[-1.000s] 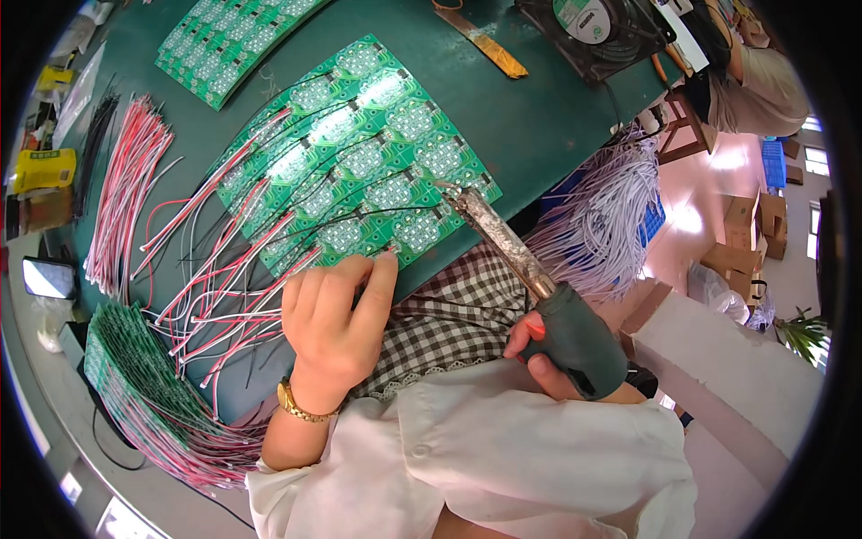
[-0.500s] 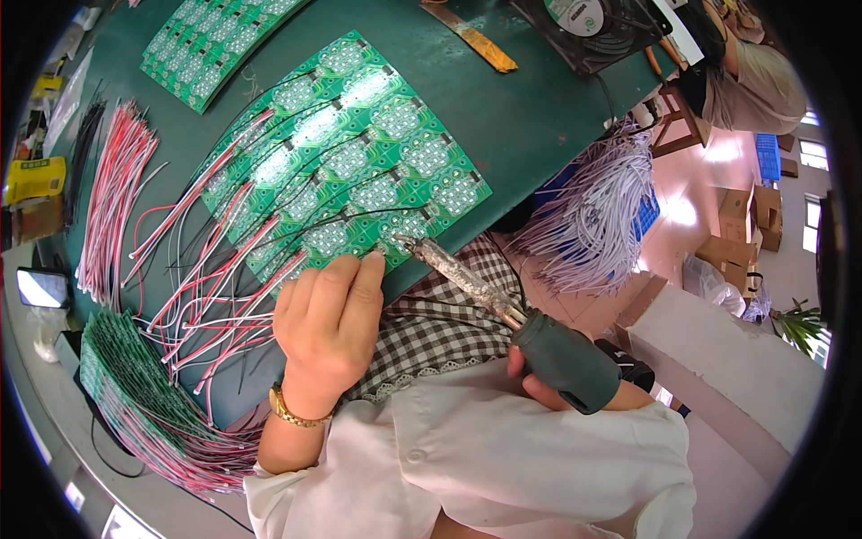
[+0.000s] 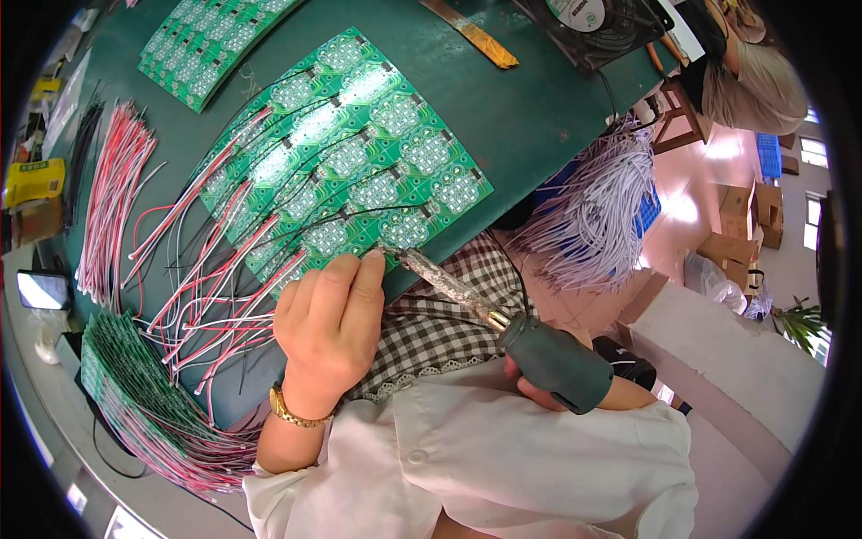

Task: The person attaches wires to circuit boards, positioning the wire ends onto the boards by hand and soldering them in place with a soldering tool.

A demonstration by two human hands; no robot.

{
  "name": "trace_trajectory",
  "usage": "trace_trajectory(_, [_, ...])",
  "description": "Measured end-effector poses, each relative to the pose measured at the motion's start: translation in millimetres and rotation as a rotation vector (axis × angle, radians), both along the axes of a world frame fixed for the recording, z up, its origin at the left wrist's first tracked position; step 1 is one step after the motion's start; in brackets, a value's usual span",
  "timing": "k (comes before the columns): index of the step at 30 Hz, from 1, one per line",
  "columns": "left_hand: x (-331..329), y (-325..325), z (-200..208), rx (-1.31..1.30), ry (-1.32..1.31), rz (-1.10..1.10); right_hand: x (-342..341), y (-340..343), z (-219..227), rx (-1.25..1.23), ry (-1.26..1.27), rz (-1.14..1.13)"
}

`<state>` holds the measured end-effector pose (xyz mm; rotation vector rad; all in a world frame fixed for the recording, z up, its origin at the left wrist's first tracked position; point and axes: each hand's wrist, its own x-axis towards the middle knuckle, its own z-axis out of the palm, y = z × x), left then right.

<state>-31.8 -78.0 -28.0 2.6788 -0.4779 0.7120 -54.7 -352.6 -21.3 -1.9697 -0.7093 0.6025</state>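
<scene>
A green circuit board panel (image 3: 400, 162) with repeated round clusters of pads lies on the green work table. My left hand (image 3: 330, 314), wearing a gold watch, rests at its near edge with thumb and fingers pinched together. Whatever they pinch is hidden. My right hand (image 3: 536, 393), mostly covered, grips a soldering iron (image 3: 557, 364) by its dark handle. The iron's tip touches or hovers just over the board beside my left fingertips; I cannot tell which. Red, white and black wires (image 3: 220, 260) run across the board's left part.
More board panels (image 3: 211, 49) lie at the far left. A bundle of red and white wires (image 3: 117, 198) and a stack of wired boards (image 3: 135, 377) are at left. A fan (image 3: 584, 27) stands at the far right; white cables (image 3: 597, 216) hang beyond the table edge.
The soldering iron has moved left, its tip coming from the pad cluster to right beside my left fingertips. My left hand has barely moved.
</scene>
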Motion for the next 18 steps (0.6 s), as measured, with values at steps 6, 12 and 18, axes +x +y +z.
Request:
trace_trajectory(6, [0.1, -0.2, 0.7, 0.009, -0.003, -0.001, -7.4, -9.9, -9.7, -0.064, -0.173, 0.041])
trace_trajectory(12, [0.3, 0.2, 2.7, 0.013, 0.02, 0.015, -10.6, -7.8, -4.6, -0.071, 0.141, -0.015])
trace_trajectory(18, [0.5, -0.7, 2.8, 0.0, 0.017, 0.013, -15.0, -9.1, -12.2, 0.004, 0.064, -0.036])
